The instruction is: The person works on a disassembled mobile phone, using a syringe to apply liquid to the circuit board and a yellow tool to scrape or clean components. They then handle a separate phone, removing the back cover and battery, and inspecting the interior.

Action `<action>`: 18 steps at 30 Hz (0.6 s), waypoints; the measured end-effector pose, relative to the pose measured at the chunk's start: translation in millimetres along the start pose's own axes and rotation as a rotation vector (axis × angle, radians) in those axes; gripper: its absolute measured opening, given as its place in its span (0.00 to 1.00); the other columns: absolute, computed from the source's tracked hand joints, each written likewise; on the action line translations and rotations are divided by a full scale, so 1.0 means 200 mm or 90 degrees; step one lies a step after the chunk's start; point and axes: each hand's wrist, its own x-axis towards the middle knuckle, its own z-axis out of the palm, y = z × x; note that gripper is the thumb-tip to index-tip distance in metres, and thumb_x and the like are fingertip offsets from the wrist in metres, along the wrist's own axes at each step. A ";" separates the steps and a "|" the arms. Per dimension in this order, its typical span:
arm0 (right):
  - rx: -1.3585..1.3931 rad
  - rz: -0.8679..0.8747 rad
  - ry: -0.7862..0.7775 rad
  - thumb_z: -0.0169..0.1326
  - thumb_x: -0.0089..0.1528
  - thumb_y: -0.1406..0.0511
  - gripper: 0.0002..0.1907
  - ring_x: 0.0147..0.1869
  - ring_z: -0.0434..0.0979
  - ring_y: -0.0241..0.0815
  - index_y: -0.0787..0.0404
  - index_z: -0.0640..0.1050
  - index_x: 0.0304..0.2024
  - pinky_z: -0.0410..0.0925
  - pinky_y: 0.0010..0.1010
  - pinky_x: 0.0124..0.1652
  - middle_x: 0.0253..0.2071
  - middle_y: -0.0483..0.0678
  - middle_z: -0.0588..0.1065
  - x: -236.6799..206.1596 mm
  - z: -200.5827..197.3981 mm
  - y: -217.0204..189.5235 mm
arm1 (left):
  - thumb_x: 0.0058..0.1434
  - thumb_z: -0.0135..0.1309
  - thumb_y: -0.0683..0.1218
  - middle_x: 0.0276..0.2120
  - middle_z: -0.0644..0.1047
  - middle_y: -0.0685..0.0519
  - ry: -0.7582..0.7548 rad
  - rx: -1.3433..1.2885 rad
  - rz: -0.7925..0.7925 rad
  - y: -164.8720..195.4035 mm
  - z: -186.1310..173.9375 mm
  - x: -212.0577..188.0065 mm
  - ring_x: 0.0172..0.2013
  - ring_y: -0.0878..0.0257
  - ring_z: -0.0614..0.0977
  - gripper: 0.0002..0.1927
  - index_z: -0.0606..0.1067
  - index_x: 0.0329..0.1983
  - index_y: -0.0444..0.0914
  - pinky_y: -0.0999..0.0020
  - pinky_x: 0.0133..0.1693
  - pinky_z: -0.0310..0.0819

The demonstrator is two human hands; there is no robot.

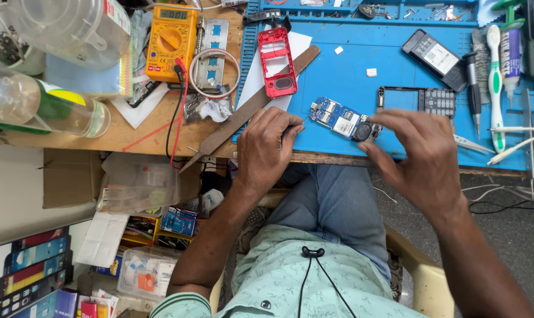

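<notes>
Cluttered worktop (149, 132) edge is crowding me: left hand (266, 150) curled, right hand (423, 156) spread, both steadying the blue circuit board (343, 119); a nudge risks sliding it off.

Left hand (266, 147) knuckles up, fingers curled under, right hand (423, 156) palm down, fingers spread, forearms angled inward

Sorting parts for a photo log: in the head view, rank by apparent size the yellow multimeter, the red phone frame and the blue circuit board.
1. yellow multimeter
2. red phone frame
3. blue circuit board, partly hidden by the right hand.
</notes>
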 end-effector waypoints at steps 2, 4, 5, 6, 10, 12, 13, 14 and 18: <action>0.046 0.018 0.026 0.68 0.60 0.61 0.20 0.58 0.80 0.45 0.60 0.79 0.53 0.68 0.41 0.55 0.53 0.49 0.81 -0.09 0.02 0.00 | 0.61 0.63 0.42 0.35 0.79 0.53 -0.004 0.007 0.001 0.01 -0.01 0.01 0.39 0.55 0.81 0.04 0.79 0.38 0.39 0.57 0.40 0.75; 0.070 0.049 0.062 0.68 0.62 0.62 0.18 0.55 0.80 0.42 0.58 0.79 0.52 0.69 0.38 0.53 0.54 0.49 0.81 -0.20 0.05 0.01 | 0.61 0.62 0.42 0.35 0.78 0.53 -0.008 0.012 0.003 0.02 -0.01 0.02 0.39 0.55 0.81 0.04 0.79 0.38 0.38 0.57 0.40 0.75; 0.082 0.066 0.079 0.68 0.63 0.63 0.17 0.54 0.80 0.40 0.57 0.79 0.52 0.70 0.36 0.52 0.54 0.49 0.81 -0.26 0.06 0.01 | 0.62 0.62 0.42 0.35 0.78 0.52 -0.010 0.012 0.004 0.02 -0.01 0.02 0.40 0.55 0.81 0.04 0.79 0.38 0.38 0.57 0.40 0.75; 0.098 0.079 0.089 0.68 0.64 0.64 0.16 0.53 0.81 0.39 0.56 0.79 0.52 0.69 0.33 0.49 0.53 0.48 0.81 -0.31 0.06 0.01 | 0.62 0.62 0.42 0.35 0.78 0.52 -0.011 0.012 0.004 0.01 0.00 0.02 0.40 0.55 0.81 0.04 0.79 0.38 0.38 0.57 0.41 0.75; 0.148 0.168 0.138 0.67 0.63 0.66 0.13 0.39 0.80 0.36 0.59 0.79 0.48 0.66 0.23 0.33 0.49 0.51 0.82 -0.52 0.05 0.01 | 0.62 0.62 0.42 0.35 0.79 0.52 -0.030 -0.006 -0.022 -0.03 0.04 -0.01 0.39 0.56 0.82 0.03 0.79 0.38 0.39 0.58 0.40 0.76; 0.207 0.210 0.211 0.64 0.68 0.66 0.09 0.38 0.79 0.35 0.62 0.78 0.47 0.69 0.22 0.34 0.49 0.53 0.81 -0.62 0.03 0.02 | 0.63 0.61 0.42 0.36 0.79 0.53 -0.021 -0.024 -0.013 -0.05 0.06 -0.02 0.39 0.56 0.82 0.03 0.79 0.39 0.39 0.58 0.40 0.76; 0.258 0.222 0.269 0.61 0.74 0.66 0.08 0.42 0.80 0.35 0.63 0.76 0.49 0.73 0.23 0.41 0.50 0.53 0.81 -0.68 0.00 0.02 | 0.62 0.61 0.41 0.36 0.78 0.50 -0.015 -0.017 -0.001 -0.06 0.05 -0.03 0.40 0.53 0.81 0.04 0.79 0.39 0.38 0.57 0.41 0.75; 0.290 0.245 0.352 0.59 0.76 0.64 0.09 0.42 0.80 0.35 0.63 0.76 0.47 0.74 0.24 0.40 0.47 0.53 0.80 -0.74 -0.03 0.05 | 0.62 0.61 0.40 0.36 0.77 0.48 -0.013 -0.020 0.015 -0.06 0.02 -0.03 0.40 0.50 0.80 0.04 0.79 0.40 0.37 0.55 0.41 0.74; 0.295 0.336 0.759 0.53 0.76 0.53 0.20 0.29 0.77 0.35 0.60 0.75 0.36 0.69 0.23 0.29 0.30 0.50 0.75 -0.98 -0.25 0.27 | 0.62 0.58 0.36 0.40 0.78 0.42 -0.012 -0.071 0.018 -0.01 -0.06 0.00 0.43 0.45 0.79 0.08 0.78 0.44 0.33 0.53 0.48 0.72</action>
